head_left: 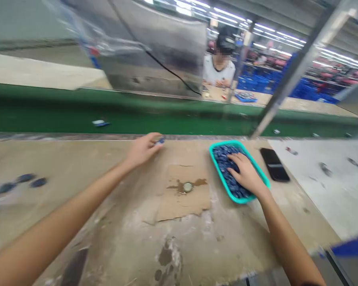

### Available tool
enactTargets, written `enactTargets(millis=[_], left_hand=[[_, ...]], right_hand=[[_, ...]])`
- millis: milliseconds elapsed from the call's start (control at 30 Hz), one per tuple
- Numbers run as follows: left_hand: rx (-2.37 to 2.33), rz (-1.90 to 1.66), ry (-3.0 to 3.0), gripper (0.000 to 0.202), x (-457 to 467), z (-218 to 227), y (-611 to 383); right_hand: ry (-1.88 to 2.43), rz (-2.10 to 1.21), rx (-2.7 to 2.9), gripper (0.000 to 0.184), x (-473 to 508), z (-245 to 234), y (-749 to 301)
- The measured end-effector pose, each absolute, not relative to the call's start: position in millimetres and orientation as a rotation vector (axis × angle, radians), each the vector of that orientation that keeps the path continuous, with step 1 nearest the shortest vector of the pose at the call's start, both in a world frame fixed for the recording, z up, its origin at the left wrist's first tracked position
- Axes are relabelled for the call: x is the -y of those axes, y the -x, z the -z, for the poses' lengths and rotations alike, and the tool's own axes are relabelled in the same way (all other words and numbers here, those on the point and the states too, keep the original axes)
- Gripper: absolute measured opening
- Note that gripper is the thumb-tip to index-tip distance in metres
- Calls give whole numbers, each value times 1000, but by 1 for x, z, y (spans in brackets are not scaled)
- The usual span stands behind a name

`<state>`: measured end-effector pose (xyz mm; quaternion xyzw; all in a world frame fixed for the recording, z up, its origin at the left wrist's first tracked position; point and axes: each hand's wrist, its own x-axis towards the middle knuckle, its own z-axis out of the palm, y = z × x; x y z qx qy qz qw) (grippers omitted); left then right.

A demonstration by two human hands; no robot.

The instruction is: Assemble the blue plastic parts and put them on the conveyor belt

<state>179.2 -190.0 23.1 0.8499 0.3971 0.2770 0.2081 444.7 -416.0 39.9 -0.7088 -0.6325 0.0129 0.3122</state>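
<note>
My left hand (144, 149) is by the far edge of the worktable, its thumb and fingers closed on a small blue and whitish piece (160, 141) whose kind is too blurred to tell. My right hand (243, 171) reaches into a turquoise plastic basket (264, 180) heaped with small dark blue pieces (223, 153). Its fingers are spread and rest on the heap; nothing shows gripped in them. Between the hands, a round pale metal disc (187, 186) sits on a torn cardboard sheet (181, 206) with brown stains.
Right of the basket lies a black phone (274, 165). Several dark oval pieces (25, 178) lie at the left. Beyond the table runs a green conveyor belt (167, 117) carrying a blue and white piece (100, 123). A slanted metal post (286, 87) rises at right; a person (219, 67) sits across.
</note>
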Motion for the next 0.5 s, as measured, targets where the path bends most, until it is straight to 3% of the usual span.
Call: enactTargets(millis=[267, 367, 500], left_hand=[[-1247, -725, -2514, 36, 106, -4, -237], [-1340, -765, -2521, 41, 93, -6, -212], [-1815, -728, -2321, 40, 76, -11, -157]], right_hand=[[1875, 94, 1762, 26, 418, -7, -462], [1899, 129, 1686, 12, 417, -7, -464], [1975, 55, 1686, 18, 418, -16, -460]])
